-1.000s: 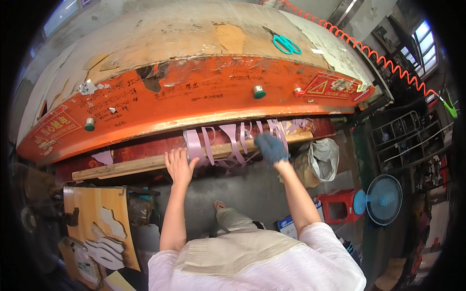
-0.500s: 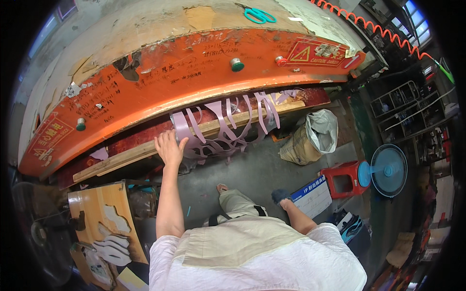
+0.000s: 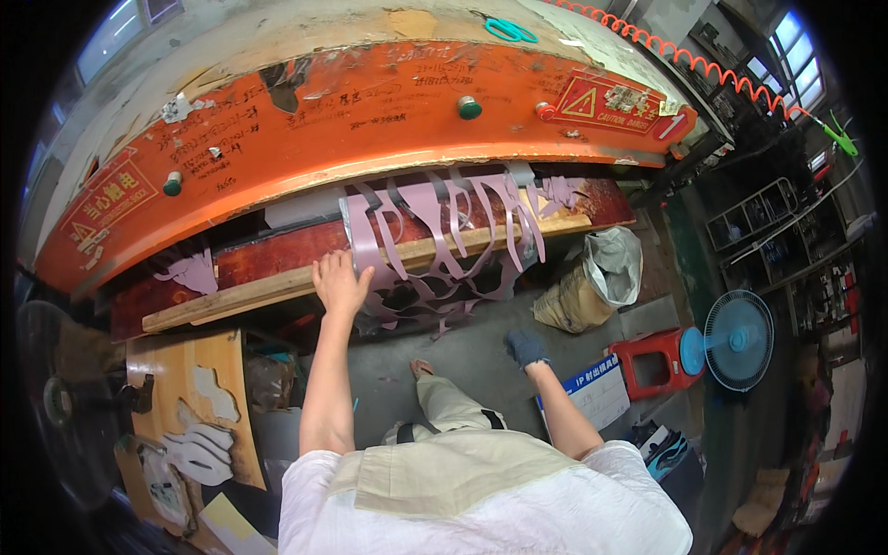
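My bare left hand [image 3: 341, 280] rests with fingers stretched out on the long wooden bar [image 3: 250, 294] along the front of the red bed. Its thumb side is close to a mauve sheet [image 3: 369, 242] full of cut-out gaps, which drapes over the bar and hangs in strips toward the floor. In a dark blue-grey glove, my right hand [image 3: 527, 348] hovers in front of my body, to the right of the hanging strips. Its fingers look loosely apart and hold nothing I can see.
Above the bed runs an orange machine beam [image 3: 370, 116] with green buttons and a red one. Mauve scraps [image 3: 190, 273] lie at the bed's left. To the right stand an open sack [image 3: 592, 287], a red stool [image 3: 654, 363] and a blue fan [image 3: 738, 339]. Teal scissors [image 3: 511, 31] lie on top.
My right hand has moved forward and slightly left, away from my body. More of the red bed and the mauve sheet shows below the orange beam. My left hand stays on the bar.
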The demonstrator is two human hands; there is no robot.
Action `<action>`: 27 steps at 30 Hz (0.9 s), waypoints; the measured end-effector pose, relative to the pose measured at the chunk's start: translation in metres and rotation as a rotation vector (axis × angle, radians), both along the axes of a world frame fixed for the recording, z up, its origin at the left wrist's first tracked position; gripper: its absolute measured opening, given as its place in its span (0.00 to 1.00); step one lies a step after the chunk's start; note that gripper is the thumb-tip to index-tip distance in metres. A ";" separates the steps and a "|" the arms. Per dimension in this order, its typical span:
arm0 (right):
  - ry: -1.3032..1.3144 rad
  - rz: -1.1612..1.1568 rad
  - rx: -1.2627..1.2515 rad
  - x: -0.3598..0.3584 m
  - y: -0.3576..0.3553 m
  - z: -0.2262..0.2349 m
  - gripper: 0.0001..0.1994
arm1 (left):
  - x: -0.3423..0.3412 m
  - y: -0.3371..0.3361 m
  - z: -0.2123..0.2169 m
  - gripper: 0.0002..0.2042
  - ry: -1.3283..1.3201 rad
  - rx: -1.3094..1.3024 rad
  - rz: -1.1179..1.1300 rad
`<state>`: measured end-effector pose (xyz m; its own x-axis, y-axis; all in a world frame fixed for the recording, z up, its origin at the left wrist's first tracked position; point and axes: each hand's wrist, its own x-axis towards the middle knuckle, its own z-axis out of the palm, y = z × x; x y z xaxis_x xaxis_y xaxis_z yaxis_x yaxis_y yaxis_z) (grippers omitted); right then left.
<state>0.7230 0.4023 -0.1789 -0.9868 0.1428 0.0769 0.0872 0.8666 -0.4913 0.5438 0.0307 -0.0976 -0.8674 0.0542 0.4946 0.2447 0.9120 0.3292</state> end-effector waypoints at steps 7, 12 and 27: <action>0.235 -0.132 -0.790 -0.032 -0.058 0.122 0.13 | 0.082 -0.007 -0.010 0.21 0.081 0.064 -0.080; 0.384 -0.072 -0.465 -0.076 -0.083 0.172 0.24 | 0.120 -0.012 -0.018 0.15 0.121 0.181 -0.043; -0.110 -0.155 0.355 -0.144 -0.162 0.209 0.56 | 0.244 -0.003 -0.037 0.13 0.086 0.201 0.011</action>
